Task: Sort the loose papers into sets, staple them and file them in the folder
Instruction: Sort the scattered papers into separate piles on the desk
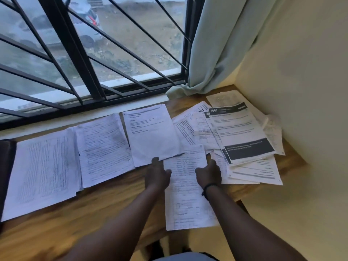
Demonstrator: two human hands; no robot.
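Three sets of papers lie in a row on the wooden table: a handwritten set (42,172) at far left, a second handwritten set (104,149), and a typed sheet (152,134). A handwritten sheet (186,187) lies in front of me, overhanging the table's near edge. My left hand (157,174) grips its left edge, the forefinger reaching to the typed sheet's bottom edge. My right hand (209,175) holds the sheet's right edge. A messy heap of printed pages (243,136) spreads at the right. A dark folder (6,166) shows at the left edge.
A barred window (90,59) runs along the table's far side, with a pale curtain (216,44) hanging at its right. A cream wall (301,91) closes off the right. Bare wood of the table (94,208) shows in front of the left sets.
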